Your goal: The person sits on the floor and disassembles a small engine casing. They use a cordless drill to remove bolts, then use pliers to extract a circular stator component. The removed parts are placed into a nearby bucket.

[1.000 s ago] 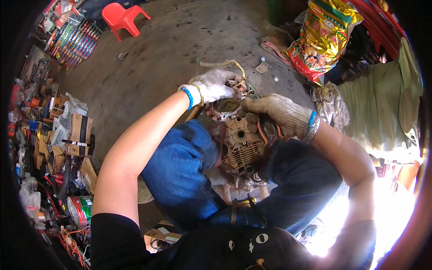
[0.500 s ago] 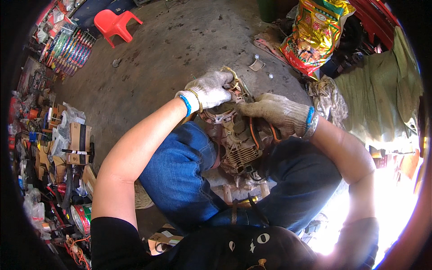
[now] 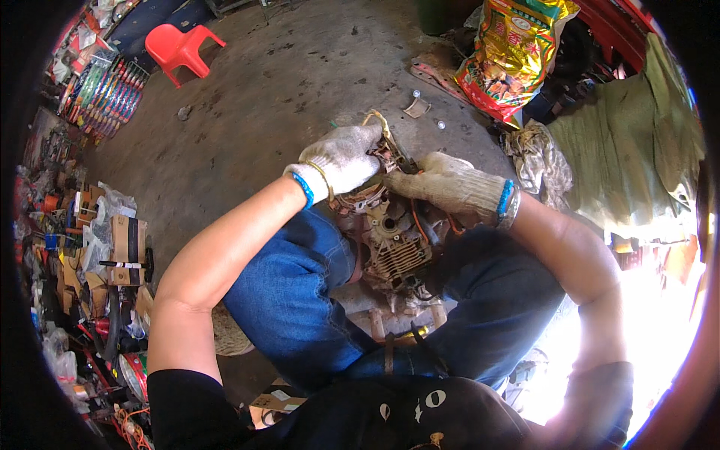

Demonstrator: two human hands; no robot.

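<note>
Both my hands wear off-white knit work gloves with blue cuffs. My left hand [image 3: 343, 159] is closed round a small grimy part with reddish, coppery bits [image 3: 386, 156], above the far end of an engine. A pale, bent strip [image 3: 377, 118] sticks up beyond those fingers. Coming from the right, my right hand [image 3: 452, 184] has its thumb and fingers closed against the near side of the same spot; what they pinch is hidden. The dirty engine [image 3: 401, 255] with cooling fins stands between my knees, an orange cable [image 3: 419, 223] running along its right side.
On the floor ahead lie a curved metal piece [image 3: 418, 107] and a small round piece [image 3: 441, 125]. A gold and red bag [image 3: 514, 56] stands far right, near a crumpled rag [image 3: 541, 161] and green cloth [image 3: 622, 142]. Boxes [image 3: 129, 247] crowd the left; a red chair [image 3: 182, 51] stands far left.
The view has shifted slightly, so the floor items sit further left. Both hands stay at the small part, and my right hand's thumb and fingers have changed position a little.
</note>
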